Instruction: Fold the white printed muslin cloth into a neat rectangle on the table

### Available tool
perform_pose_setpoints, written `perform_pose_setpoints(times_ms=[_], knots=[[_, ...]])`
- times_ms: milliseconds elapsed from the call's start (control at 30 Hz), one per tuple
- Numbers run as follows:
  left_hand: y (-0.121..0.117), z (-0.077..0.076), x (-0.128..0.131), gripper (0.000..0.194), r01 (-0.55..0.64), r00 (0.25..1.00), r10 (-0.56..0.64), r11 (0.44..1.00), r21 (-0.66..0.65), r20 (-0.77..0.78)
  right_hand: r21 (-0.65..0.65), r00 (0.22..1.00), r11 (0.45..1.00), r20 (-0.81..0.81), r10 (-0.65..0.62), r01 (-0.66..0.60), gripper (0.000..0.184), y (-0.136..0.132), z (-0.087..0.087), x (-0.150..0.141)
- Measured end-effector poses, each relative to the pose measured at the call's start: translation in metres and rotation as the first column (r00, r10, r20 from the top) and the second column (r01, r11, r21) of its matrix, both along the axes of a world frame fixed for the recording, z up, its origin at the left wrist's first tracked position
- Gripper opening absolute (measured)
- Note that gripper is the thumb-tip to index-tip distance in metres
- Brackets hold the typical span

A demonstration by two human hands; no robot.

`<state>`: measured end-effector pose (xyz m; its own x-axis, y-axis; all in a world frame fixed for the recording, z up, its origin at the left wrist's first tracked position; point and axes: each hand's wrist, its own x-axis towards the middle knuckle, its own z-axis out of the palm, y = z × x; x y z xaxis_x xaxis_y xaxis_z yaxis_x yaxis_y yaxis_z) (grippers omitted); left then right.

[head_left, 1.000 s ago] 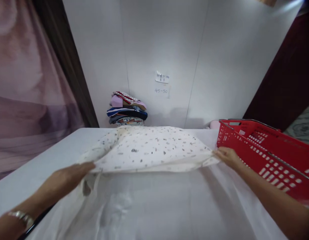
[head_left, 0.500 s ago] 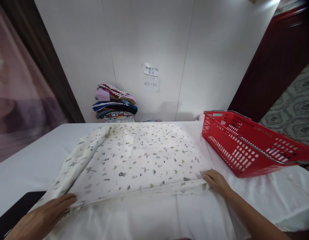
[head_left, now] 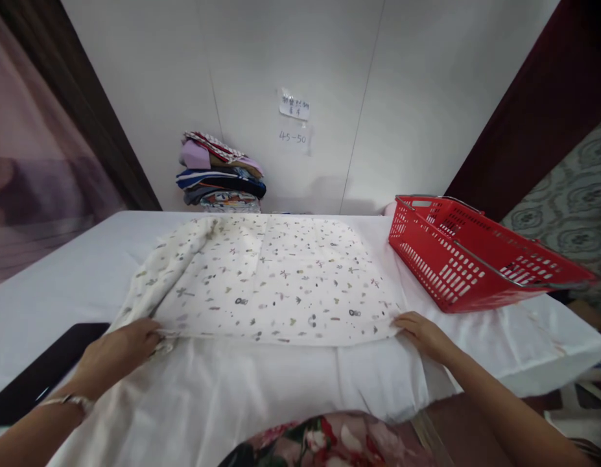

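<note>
A white cloth point(head_left: 285, 279) printed with small palm trees and other motifs lies spread over the table, its left side folded over in a thick strip. My left hand point(head_left: 122, 350) grips the near left corner of this cloth, and a bracelet circles that wrist. At the near right corner, my right hand point(head_left: 421, 332) pinches the edge between thumb and fingers. The near edge runs almost straight between both hands. Part of the gripped cloth is hidden under my fingers.
A red plastic basket point(head_left: 446, 272) with metal handles stands at the right on the white-covered table point(head_left: 261, 395). Folded clothes point(head_left: 222, 175) are stacked against the back wall. A dark flat object point(head_left: 47, 370) lies at the left, partly behind my left arm.
The camera view has tilted down, and floral fabric now shows at the bottom. My left hand has closed on the cloth's corner. The near edge has been straightened, with its loose underlayer no longer showing.
</note>
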<state>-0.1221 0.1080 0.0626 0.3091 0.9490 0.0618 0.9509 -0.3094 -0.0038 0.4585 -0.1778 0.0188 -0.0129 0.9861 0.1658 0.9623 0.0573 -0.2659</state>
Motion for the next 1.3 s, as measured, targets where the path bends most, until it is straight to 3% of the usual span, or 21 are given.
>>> perform_pose_setpoints(times_ms=[133, 367, 533, 700, 800, 900, 1033, 1167, 1300], knots=[[-0.008, 0.001, 0.006, 0.029, 0.075, 0.993, -0.079, 0.996, -0.043, -0.092, 0.067, 0.987, 0.985, -0.024, -0.159, 0.160, 0.029, -0.003, -0.001, 0.000], [-0.031, -0.014, 0.012, 0.038, 0.318, 0.946, -0.288, 0.912, 0.260, -0.149, 0.088, 0.975, 0.972, -0.075, -0.211, 0.217, 0.032, 0.005, 0.008, 0.009], [-0.063, -0.028, 0.074, 0.038, 0.545, 0.828, -0.560, 0.815, 0.199, 0.029, 0.044, 0.964, 0.971, -0.139, -0.225, 0.233, 0.028, 0.024, 0.032, 0.013], [-0.082, -0.037, 0.148, 0.029, 0.680, 0.672, -0.714, 0.700, 0.218, 0.196, 0.035, 0.961, 0.974, -0.175, -0.216, 0.225, 0.025, 0.042, 0.050, 0.014], [-0.080, -0.040, 0.174, 0.027, 0.661, 0.664, -0.677, 0.730, 0.173, 0.317, 0.047, 0.943, 0.970, -0.249, -0.221, 0.240, 0.025, 0.046, 0.051, 0.019], [-0.071, -0.041, 0.186, 0.029, 0.571, 0.725, -0.533, 0.819, 0.052, 0.436, -0.126, 0.908, 0.966, -0.334, -0.255, 0.225, 0.025, 0.043, 0.046, 0.024], [-0.062, -0.043, 0.188, 0.032, 0.503, 0.785, -0.409, 0.860, -0.092, 0.466, -0.291, 0.891, 0.936, -0.343, -0.297, 0.200, 0.025, 0.036, 0.036, 0.023], [-0.068, -0.047, 0.187, 0.028, 0.491, 0.770, -0.423, 0.871, -0.019, 0.478, -0.323, 0.903, 0.919, -0.287, -0.321, 0.224, 0.022, 0.032, 0.032, 0.017], [-0.077, -0.049, 0.187, 0.024, 0.536, 0.694, -0.501, 0.839, 0.093, 0.517, -0.339, 0.946, 0.916, -0.160, -0.282, 0.216, 0.022, 0.025, 0.029, 0.012]])
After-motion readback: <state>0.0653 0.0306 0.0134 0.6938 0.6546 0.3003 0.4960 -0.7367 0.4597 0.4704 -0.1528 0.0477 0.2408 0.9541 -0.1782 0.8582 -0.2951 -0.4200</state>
